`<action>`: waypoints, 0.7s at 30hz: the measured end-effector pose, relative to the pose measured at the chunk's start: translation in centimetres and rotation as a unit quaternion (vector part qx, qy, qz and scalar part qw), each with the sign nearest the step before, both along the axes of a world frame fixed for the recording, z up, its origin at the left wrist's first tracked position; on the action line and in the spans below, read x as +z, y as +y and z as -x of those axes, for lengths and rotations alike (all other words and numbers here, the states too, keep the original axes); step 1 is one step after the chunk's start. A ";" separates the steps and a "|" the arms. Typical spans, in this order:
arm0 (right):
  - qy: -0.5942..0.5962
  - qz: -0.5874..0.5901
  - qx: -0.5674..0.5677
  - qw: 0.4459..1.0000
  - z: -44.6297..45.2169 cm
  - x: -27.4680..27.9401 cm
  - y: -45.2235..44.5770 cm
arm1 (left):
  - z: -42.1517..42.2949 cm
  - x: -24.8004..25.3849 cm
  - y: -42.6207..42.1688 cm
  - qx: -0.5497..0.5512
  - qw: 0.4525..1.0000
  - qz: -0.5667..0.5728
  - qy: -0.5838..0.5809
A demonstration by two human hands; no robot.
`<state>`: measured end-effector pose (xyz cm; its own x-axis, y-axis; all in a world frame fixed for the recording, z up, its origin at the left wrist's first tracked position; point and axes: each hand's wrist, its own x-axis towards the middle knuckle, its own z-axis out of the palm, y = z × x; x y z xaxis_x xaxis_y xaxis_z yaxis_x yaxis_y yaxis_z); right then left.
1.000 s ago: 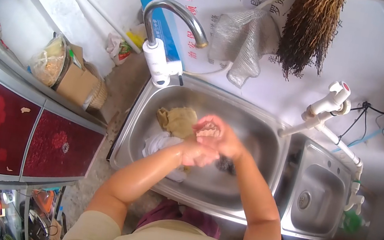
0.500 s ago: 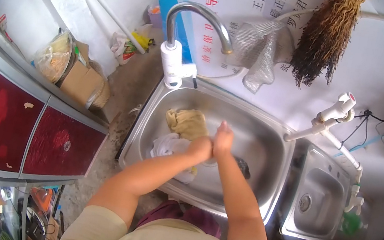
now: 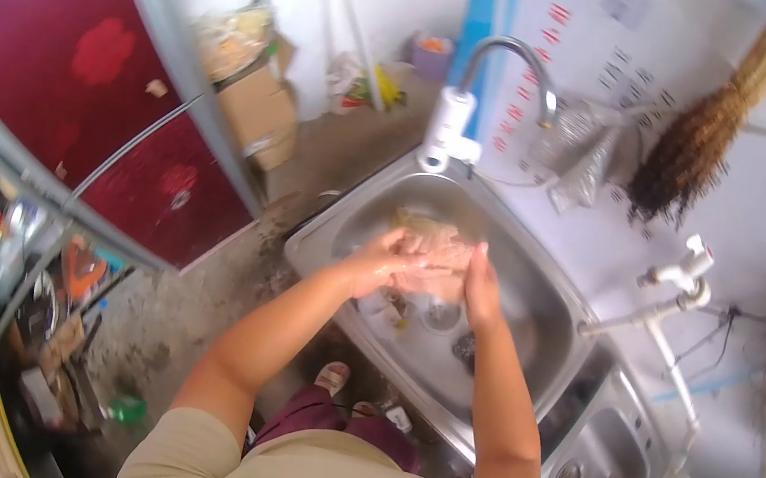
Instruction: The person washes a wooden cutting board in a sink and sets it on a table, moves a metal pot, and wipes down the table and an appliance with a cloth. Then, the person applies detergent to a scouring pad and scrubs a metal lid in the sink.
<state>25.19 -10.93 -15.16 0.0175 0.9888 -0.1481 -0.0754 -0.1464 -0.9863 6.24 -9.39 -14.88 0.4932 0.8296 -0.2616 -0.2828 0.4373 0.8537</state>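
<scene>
Large sink: metal, one. Left hand, right hand: over its left and middle part, fingers apparently extended; whether they grasp anything cannot be told. Handling, as judged: best kept low within its rim, so drips fall inside. Pale patch: over the sink, between the hands; blurred, skin or material uncertain. Yellowish cloth: inside the sink, partly covered. Dark object: inside the sink, unidentifiable.

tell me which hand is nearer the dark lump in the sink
Right. In the picture, the right hand is just above the dark lump; the left hand is farther off, up and to its left.
</scene>
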 end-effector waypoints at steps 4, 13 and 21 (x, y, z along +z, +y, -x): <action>-0.114 -0.069 0.051 0.990 4.1 1.3 -2.3 | 5.0 0.6 -5.9 0.212 0.967 -0.002 -0.140; -0.076 -0.105 0.493 0.860 22.5 4.0 -14.7 | 18.6 1.5 -28.6 0.504 0.839 -0.077 -0.191; 0.107 -0.018 0.600 0.793 36.9 3.4 -35.6 | 26.2 0.3 -57.0 0.706 0.681 -0.167 -0.098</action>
<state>-11.68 -46.49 -11.71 -0.9604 0.2784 0.0082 -0.0693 -0.2104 -0.9752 -19.91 -66.41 -14.59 -0.8595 0.5108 0.0149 -0.3431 -0.5984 0.7240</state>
